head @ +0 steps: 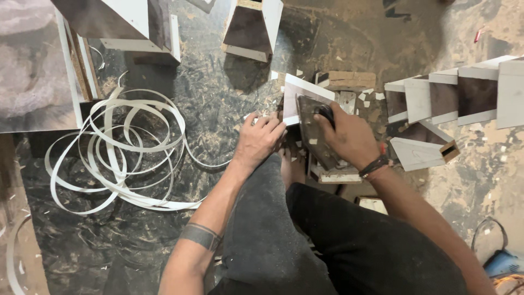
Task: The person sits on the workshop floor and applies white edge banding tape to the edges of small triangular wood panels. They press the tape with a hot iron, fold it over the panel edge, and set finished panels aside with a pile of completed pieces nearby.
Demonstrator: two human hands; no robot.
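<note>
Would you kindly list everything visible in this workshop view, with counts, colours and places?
Loose coil of white edge-banding strip: one, white, floor at left.
Small dark-brown laminated panel with white edge: one, centre, under the hands.
Flat metal iron with black handle: one, dark grey, on the panel.
Wedge-shaped brown-and-white laminated boxes: several in a row, right; two more at the top.
Blue power tool: one, lower right corner.
Dusty dark floor: covered in chips.
Left hand: steadies the panel.
Right hand: grips the iron's handle.
</note>
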